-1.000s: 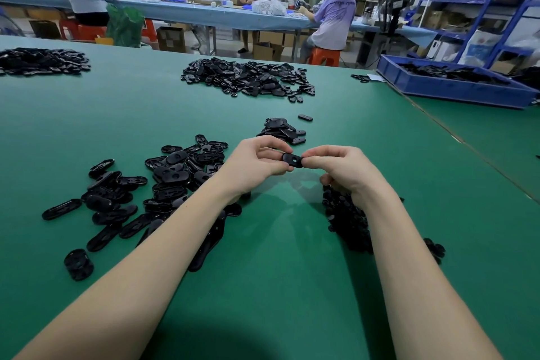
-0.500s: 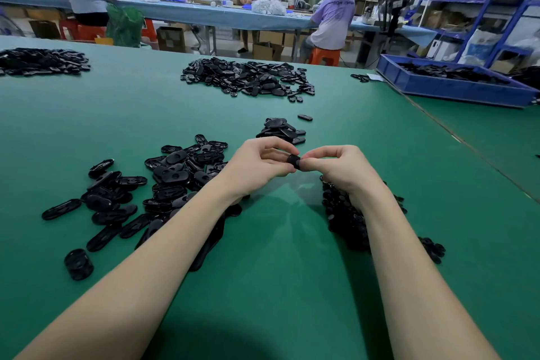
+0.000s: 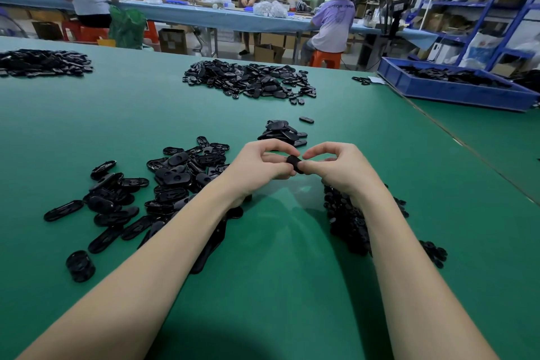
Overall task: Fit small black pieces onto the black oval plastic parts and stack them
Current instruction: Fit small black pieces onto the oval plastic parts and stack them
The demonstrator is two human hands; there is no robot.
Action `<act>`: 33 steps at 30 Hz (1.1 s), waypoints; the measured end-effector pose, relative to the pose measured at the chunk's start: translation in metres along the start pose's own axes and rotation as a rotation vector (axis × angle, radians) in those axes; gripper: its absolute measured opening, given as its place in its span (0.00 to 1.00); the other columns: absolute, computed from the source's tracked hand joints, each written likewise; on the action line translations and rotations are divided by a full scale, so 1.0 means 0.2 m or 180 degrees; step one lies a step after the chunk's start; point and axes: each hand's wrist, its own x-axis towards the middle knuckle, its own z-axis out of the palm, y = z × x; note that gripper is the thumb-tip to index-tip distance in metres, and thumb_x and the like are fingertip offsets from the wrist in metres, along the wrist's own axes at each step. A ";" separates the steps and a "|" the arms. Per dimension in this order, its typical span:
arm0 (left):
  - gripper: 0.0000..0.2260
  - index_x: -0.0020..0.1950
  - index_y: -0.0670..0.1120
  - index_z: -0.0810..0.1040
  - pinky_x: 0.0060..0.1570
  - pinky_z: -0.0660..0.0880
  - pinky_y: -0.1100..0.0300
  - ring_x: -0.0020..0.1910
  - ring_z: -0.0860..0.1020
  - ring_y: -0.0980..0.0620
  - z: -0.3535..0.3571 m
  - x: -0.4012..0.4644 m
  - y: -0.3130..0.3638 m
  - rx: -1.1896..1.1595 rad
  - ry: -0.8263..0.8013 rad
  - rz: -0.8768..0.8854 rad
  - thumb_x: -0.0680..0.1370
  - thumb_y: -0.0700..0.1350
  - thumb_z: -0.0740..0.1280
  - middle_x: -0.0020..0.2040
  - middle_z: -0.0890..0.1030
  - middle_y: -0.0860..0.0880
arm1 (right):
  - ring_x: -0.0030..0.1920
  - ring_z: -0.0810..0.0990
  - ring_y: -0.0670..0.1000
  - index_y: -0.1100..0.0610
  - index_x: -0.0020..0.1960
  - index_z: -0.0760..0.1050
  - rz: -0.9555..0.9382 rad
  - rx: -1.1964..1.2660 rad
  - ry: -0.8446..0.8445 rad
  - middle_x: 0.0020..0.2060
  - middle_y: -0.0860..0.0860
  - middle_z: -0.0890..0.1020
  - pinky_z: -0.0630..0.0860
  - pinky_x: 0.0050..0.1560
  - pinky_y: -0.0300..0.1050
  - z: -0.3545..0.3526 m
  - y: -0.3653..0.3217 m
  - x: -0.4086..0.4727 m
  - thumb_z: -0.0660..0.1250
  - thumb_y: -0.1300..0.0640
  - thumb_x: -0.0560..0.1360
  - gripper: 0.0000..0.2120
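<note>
Green matting covers the table (image 3: pixel 277 286), smooth and matte. At its far left edge lies a flat heap of black parts (image 3: pixel 43 63). Nearer, left of centre, glossy black oval plastic parts (image 3: pixel 163 184) are scattered loosely, long flat shapes with rounded ends and moulded recesses; one shorter rounded piece (image 3: pixel 80 266) lies apart at the near left.

From the bottom left the left forearm reaches diagonally up to the left hand (image 3: pixel 260 168), which hovers above the mat with its fingers curled and its thumb arched over the top. It meets the right hand (image 3: pixel 336 168) at the middle, and the two together pinch one black part (image 3: pixel 293 164) between their fingertips; only a short dark end of it shows, so whether a small piece is already seated on it cannot be told. The right hand's index finger arches above its thumb, and the right forearm runs down to the bottom right.

Just behind the hands stands a small stack of finished ovals (image 3: pixel 283 131). Farther back lies a broad pile of black parts (image 3: pixel 251 80). Beneath the right wrist sits a heap of small black pieces (image 3: pixel 347 222), knobbly and roundish. At the far right a blue plastic crate (image 3: pixel 455 90) holds more black parts.
</note>
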 end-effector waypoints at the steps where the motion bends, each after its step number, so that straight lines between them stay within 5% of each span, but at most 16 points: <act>1: 0.11 0.53 0.45 0.83 0.52 0.81 0.62 0.45 0.85 0.52 -0.01 0.00 0.00 -0.0201 -0.0058 -0.0090 0.76 0.31 0.69 0.45 0.87 0.42 | 0.33 0.75 0.46 0.47 0.46 0.84 0.0030 -0.0004 -0.0025 0.38 0.47 0.83 0.69 0.36 0.41 0.00 0.00 0.00 0.80 0.45 0.68 0.10; 8: 0.11 0.56 0.43 0.83 0.47 0.80 0.65 0.45 0.85 0.50 -0.03 0.00 0.01 -0.1213 -0.0233 -0.0442 0.77 0.32 0.69 0.45 0.86 0.42 | 0.27 0.69 0.43 0.54 0.55 0.86 0.0549 0.1109 -0.0560 0.38 0.44 0.87 0.62 0.26 0.34 0.01 0.07 -0.01 0.79 0.45 0.70 0.18; 13: 0.11 0.55 0.43 0.83 0.47 0.80 0.64 0.45 0.85 0.50 -0.03 0.00 0.01 -0.1244 -0.0269 -0.0404 0.77 0.31 0.69 0.45 0.86 0.42 | 0.25 0.69 0.41 0.53 0.53 0.85 0.0672 0.1551 -0.0741 0.38 0.45 0.86 0.62 0.24 0.32 0.02 0.09 0.01 0.79 0.49 0.71 0.13; 24: 0.11 0.52 0.44 0.83 0.50 0.80 0.61 0.44 0.84 0.48 -0.04 0.01 -0.01 -0.0749 -0.0130 -0.0213 0.76 0.30 0.69 0.46 0.86 0.40 | 0.28 0.74 0.43 0.56 0.55 0.84 0.0437 0.1228 -0.0617 0.42 0.48 0.88 0.65 0.25 0.32 0.02 0.08 0.02 0.76 0.56 0.75 0.10; 33: 0.06 0.49 0.45 0.81 0.53 0.81 0.60 0.42 0.84 0.49 -0.02 0.01 -0.01 -0.0237 0.0149 -0.0198 0.76 0.35 0.72 0.43 0.87 0.41 | 0.26 0.73 0.42 0.54 0.45 0.85 0.0117 0.0671 -0.0317 0.36 0.45 0.85 0.66 0.25 0.33 0.05 0.05 0.02 0.78 0.53 0.71 0.06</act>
